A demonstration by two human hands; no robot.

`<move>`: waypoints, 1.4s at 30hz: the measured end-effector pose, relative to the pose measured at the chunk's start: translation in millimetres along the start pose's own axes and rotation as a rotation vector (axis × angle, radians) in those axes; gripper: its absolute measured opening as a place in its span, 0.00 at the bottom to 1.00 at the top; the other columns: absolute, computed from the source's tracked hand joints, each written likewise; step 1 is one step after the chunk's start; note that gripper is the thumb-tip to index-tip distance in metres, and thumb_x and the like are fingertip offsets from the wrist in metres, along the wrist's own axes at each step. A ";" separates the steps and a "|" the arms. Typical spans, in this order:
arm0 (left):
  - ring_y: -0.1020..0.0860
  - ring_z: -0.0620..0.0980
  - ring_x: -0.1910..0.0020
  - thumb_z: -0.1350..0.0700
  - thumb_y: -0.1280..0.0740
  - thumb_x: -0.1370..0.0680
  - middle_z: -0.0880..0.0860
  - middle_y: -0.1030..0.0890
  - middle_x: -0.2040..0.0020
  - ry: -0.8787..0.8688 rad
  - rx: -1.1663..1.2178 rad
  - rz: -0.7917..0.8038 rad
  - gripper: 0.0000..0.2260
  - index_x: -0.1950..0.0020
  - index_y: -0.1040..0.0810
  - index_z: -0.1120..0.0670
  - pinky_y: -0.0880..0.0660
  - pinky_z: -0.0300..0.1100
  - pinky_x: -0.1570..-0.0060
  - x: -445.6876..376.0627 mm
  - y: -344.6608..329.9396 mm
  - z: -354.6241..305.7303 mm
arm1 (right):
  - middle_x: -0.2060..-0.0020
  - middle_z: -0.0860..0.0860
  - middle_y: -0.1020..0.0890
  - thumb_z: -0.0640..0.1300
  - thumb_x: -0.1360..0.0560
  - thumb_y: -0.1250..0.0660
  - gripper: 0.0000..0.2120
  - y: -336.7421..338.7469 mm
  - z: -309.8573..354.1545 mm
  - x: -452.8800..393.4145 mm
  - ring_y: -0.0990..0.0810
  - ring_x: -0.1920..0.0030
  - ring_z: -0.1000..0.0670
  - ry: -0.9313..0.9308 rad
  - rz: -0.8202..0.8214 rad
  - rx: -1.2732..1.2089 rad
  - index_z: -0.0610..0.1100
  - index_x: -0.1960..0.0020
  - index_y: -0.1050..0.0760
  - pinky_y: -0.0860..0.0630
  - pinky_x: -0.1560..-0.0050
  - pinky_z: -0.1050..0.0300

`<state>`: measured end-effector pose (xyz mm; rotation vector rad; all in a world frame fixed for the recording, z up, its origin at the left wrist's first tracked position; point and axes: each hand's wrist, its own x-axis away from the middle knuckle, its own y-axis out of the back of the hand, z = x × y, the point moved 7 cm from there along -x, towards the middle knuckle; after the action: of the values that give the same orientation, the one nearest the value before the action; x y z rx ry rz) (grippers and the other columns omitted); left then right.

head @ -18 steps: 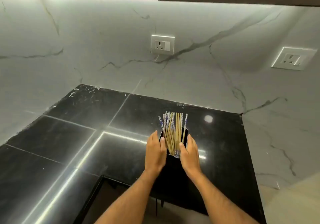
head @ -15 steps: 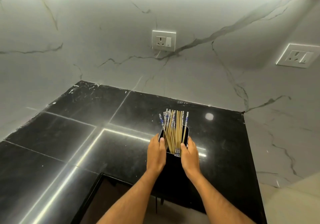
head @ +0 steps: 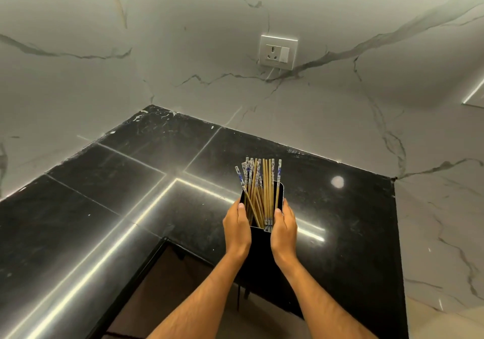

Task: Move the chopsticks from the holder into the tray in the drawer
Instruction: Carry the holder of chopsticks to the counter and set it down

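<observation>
L hand (head: 237, 224) & R hand (head: 284, 227) round holder (head: 259, 249) sides, thumbs up

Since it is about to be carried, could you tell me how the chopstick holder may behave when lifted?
The holder is tall and narrow, so probably tippy. Its glossy black wall may be slippery; both the left hand and right hand grip it. The loose chopsticks would likely shift.
</observation>
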<state>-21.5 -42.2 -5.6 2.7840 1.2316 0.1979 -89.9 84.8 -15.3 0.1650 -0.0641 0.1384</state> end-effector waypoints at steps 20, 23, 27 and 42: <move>0.22 0.38 0.59 0.57 0.46 0.15 0.46 0.18 0.58 -0.043 0.026 -0.622 0.17 0.53 0.20 0.46 0.26 0.34 0.57 152.5 321.0 13.7 | 0.29 0.46 0.26 0.40 0.16 0.47 0.20 -186.7 57.2 261.7 0.30 0.28 0.49 0.205 0.562 -0.052 0.43 0.25 0.31 0.35 0.24 0.45; 0.21 0.39 0.56 0.56 0.46 0.15 0.46 0.17 0.55 -0.018 0.013 -0.736 0.16 0.50 0.19 0.48 0.25 0.37 0.55 203.8 385.8 22.3 | 0.40 0.47 0.20 0.39 0.17 0.48 0.18 -210.7 66.3 337.7 0.23 0.38 0.48 0.285 0.676 -0.068 0.46 0.34 0.24 0.27 0.32 0.44; 0.20 0.44 0.57 0.56 0.47 0.15 0.50 0.18 0.57 -0.004 0.000 -0.862 0.16 0.52 0.20 0.54 0.25 0.39 0.57 276.6 463.6 31.8 | 0.42 0.45 0.19 0.37 0.16 0.48 0.17 -241.4 64.2 431.6 0.22 0.40 0.47 0.288 0.800 -0.060 0.43 0.34 0.24 0.24 0.36 0.43; 0.20 0.34 0.57 0.56 0.45 0.15 0.47 0.17 0.57 0.035 -0.031 -1.217 0.15 0.53 0.20 0.50 0.28 0.23 0.61 504.0 677.6 74.8 | 0.39 0.51 0.22 0.43 0.15 0.48 0.17 -315.6 46.5 730.2 0.23 0.39 0.54 0.266 1.201 -0.106 0.49 0.31 0.26 0.22 0.42 0.59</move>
<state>820.1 -125.3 53.2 1.5418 2.5459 0.1435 674.5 -135.0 35.0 -0.0193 0.1035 1.3495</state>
